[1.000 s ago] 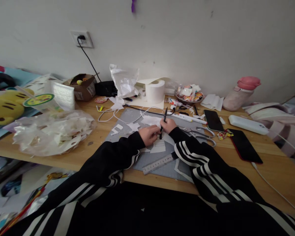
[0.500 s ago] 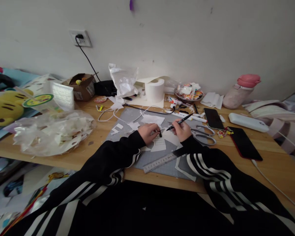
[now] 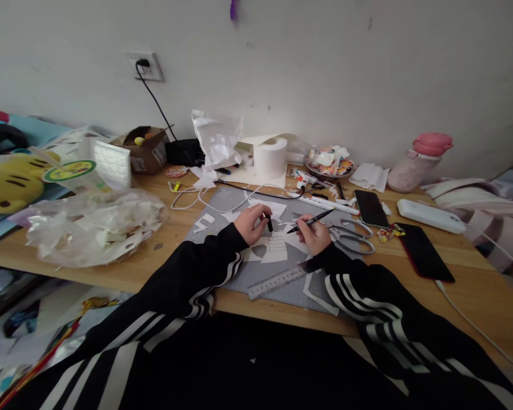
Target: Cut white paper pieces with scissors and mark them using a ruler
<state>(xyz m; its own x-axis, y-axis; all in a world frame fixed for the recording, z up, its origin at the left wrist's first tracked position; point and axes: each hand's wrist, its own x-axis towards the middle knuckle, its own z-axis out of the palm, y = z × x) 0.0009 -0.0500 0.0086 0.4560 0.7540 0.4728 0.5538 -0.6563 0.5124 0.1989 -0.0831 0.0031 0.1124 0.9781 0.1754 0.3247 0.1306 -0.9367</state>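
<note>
Between the fingertips of my left hand point(image 3: 253, 223) is a small black pen cap point(image 3: 269, 223), held upright above the mat. My right hand point(image 3: 313, 234) grips a black marker pen point(image 3: 311, 221), its tip pointing down and left. Below and between both hands lies a piece of white paper with drawn lines point(image 3: 277, 248). Other white paper scraps surround it on the grey cutting mat point(image 3: 235, 276). A steel ruler point(image 3: 277, 282) rests slantwise in front of the paper, its right end under my right sleeve. Scissors with grey handles point(image 3: 354, 236) lie just right of my right hand.
Two phones point(image 3: 425, 250) and a white power bank point(image 3: 431, 216) lie at the right, near a pink-lidded bottle point(image 3: 414, 161). A paper roll point(image 3: 270, 158) and a bowl of scraps point(image 3: 330, 162) stand at the back. A plastic bag point(image 3: 96, 228) covers the left side.
My left hand has moved slightly left and up with the pen cap, showing more of the lined paper. The marker in my right hand is tilted flatter, its tip a little lower.
</note>
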